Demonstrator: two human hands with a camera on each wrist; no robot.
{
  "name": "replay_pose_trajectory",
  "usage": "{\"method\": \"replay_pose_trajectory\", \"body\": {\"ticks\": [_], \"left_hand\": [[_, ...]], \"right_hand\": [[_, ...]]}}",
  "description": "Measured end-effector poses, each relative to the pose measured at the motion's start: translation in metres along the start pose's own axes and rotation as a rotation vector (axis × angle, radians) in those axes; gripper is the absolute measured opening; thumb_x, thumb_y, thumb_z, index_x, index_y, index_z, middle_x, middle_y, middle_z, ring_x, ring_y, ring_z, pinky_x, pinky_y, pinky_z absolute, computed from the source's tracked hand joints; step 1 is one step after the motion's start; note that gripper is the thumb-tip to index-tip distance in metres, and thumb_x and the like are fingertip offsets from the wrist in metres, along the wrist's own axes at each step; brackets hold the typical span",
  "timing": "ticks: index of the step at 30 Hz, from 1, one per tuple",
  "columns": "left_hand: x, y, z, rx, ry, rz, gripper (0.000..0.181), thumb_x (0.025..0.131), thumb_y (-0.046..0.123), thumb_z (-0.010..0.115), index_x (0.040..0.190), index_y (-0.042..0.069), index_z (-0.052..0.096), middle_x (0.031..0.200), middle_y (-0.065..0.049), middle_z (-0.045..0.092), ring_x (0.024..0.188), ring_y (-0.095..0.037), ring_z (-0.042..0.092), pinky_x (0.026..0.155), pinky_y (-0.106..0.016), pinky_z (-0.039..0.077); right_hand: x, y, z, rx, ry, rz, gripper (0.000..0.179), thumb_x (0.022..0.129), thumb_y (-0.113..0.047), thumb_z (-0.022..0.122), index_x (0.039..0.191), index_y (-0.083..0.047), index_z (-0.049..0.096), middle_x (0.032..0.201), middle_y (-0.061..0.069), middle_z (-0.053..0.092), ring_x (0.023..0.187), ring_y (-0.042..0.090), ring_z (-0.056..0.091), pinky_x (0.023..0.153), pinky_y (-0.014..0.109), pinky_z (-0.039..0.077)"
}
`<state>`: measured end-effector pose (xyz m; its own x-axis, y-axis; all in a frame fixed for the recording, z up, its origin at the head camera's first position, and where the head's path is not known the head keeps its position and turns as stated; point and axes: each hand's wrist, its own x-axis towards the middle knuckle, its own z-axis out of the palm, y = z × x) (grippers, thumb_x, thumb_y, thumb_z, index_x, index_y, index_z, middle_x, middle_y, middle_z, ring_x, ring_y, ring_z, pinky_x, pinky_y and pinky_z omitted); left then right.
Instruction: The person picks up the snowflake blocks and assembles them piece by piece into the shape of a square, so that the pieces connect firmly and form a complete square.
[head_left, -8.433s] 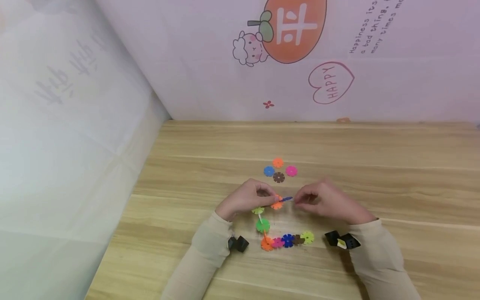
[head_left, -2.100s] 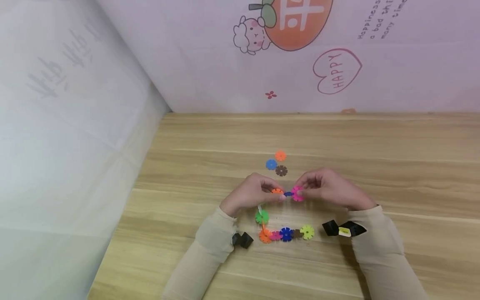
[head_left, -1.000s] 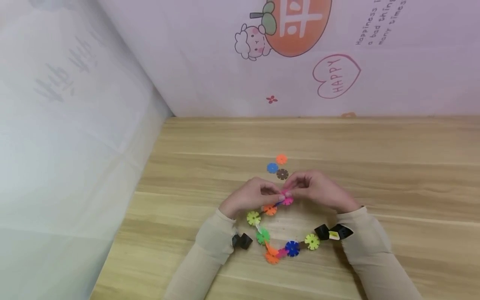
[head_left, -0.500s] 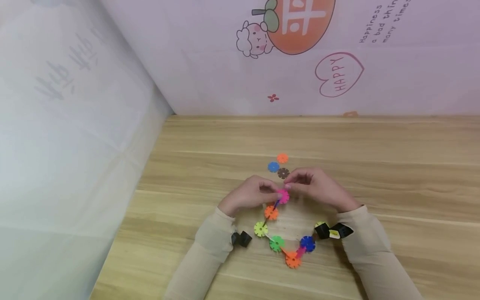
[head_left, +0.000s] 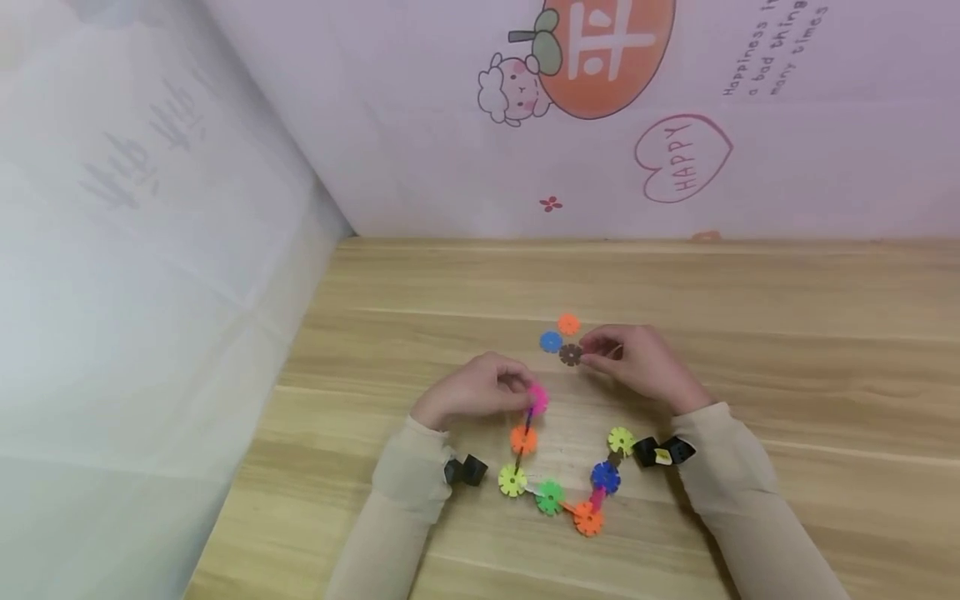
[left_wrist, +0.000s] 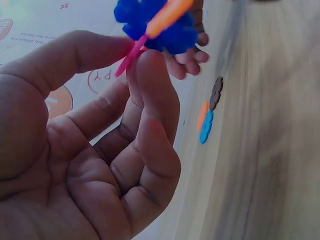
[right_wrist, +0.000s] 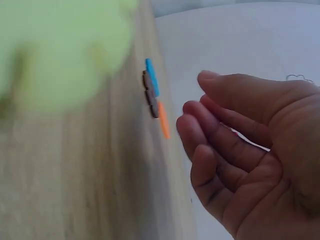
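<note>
Near the middle of the table my left hand (head_left: 480, 390) pinches a pink notched disc (head_left: 539, 399) between thumb and fingertips. That disc is the end of a chain of interlocking snowflake discs. From it the chain runs down through an orange disc (head_left: 523, 439), a yellow-green disc (head_left: 512, 481), a green disc (head_left: 550, 497) and a dark blue disc (head_left: 606, 477). My right hand (head_left: 637, 362) holds nothing, its fingers loosely bent with a gap to the thumb in the right wrist view. Its fingertips are close beside a loose brown disc (head_left: 570, 355); contact is unclear.
A loose blue disc (head_left: 551, 342) and a loose orange disc (head_left: 568, 324) lie flat by the brown one. The chain's other end, a yellow-green disc (head_left: 620, 441), is close to the right wrist's black camera (head_left: 663, 452). A printed cloth (head_left: 420, 150) hangs behind the table (head_left: 825, 350).
A pink disc once lying with the loose ones is now joined to the chain. My right hand has let go of it and moved toward the brown disc; my left hand has shifted left.
</note>
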<state>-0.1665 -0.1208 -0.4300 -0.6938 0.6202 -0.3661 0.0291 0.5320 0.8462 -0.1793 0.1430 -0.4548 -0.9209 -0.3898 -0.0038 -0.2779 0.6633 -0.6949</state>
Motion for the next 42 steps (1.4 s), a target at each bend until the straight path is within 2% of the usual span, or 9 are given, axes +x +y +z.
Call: {"method": "replay_pose_trajectory", "body": {"ticks": [8,18,25,32,37,42], "left_hand": [[-0.001,0.002,-0.002,-0.040,-0.025,-0.005,0.013,0.091,0.007,0.068,0.103,0.008,0.073,0.091,-0.002,0.073,0.082,-0.013,0.068,0.078,-0.025,0.054],[-0.001,-0.002,-0.003,-0.051,-0.019,-0.024,0.012,0.089,0.012,0.072,0.101,0.012,0.073,0.090,-0.001,0.073,0.085,-0.015,0.067,0.080,-0.028,0.053],[-0.002,-0.002,-0.003,-0.083,-0.023,-0.034,0.014,0.089,0.005,0.069,0.102,0.010,0.072,0.090,-0.002,0.073,0.085,-0.020,0.069,0.083,-0.035,0.056],[-0.002,-0.002,-0.004,-0.101,-0.014,-0.043,0.016,0.088,0.001,0.068,0.102,0.009,0.072,0.089,-0.004,0.073,0.084,-0.021,0.069,0.081,-0.035,0.056],[-0.004,-0.002,-0.005,-0.112,-0.002,-0.050,0.016,0.088,0.002,0.069,0.102,0.009,0.072,0.091,-0.004,0.073,0.086,-0.019,0.068,0.082,-0.033,0.056],[-0.006,-0.002,-0.007,-0.100,0.034,-0.051,0.014,0.089,0.004,0.068,0.103,0.008,0.071,0.093,-0.005,0.071,0.087,-0.023,0.069,0.080,-0.030,0.054]], "right_hand": [[0.006,0.006,0.004,-0.076,-0.053,-0.003,0.039,0.086,-0.016,0.076,0.122,-0.005,0.067,0.113,0.012,0.071,0.100,0.028,0.066,0.089,0.050,0.053],[0.007,0.008,0.011,-0.077,-0.059,-0.062,0.028,0.087,-0.009,0.075,0.115,-0.011,0.071,0.108,0.003,0.073,0.097,0.020,0.068,0.086,0.043,0.056],[0.007,0.006,0.013,-0.098,-0.089,-0.100,0.041,0.084,-0.012,0.079,0.123,-0.007,0.067,0.113,0.005,0.071,0.101,0.021,0.067,0.089,0.042,0.055],[0.007,0.006,0.013,-0.122,-0.077,-0.127,0.037,0.084,-0.010,0.078,0.119,-0.010,0.070,0.118,0.006,0.070,0.107,0.024,0.066,0.092,0.044,0.054],[0.006,0.009,0.011,-0.087,-0.097,-0.112,0.034,0.082,-0.009,0.079,0.114,-0.008,0.071,0.108,0.005,0.070,0.096,0.020,0.066,0.085,0.040,0.056],[0.000,0.017,0.005,-0.012,-0.115,-0.047,0.021,0.083,-0.006,0.078,0.103,-0.009,0.073,0.095,0.000,0.071,0.087,0.013,0.065,0.079,0.032,0.055]]}}
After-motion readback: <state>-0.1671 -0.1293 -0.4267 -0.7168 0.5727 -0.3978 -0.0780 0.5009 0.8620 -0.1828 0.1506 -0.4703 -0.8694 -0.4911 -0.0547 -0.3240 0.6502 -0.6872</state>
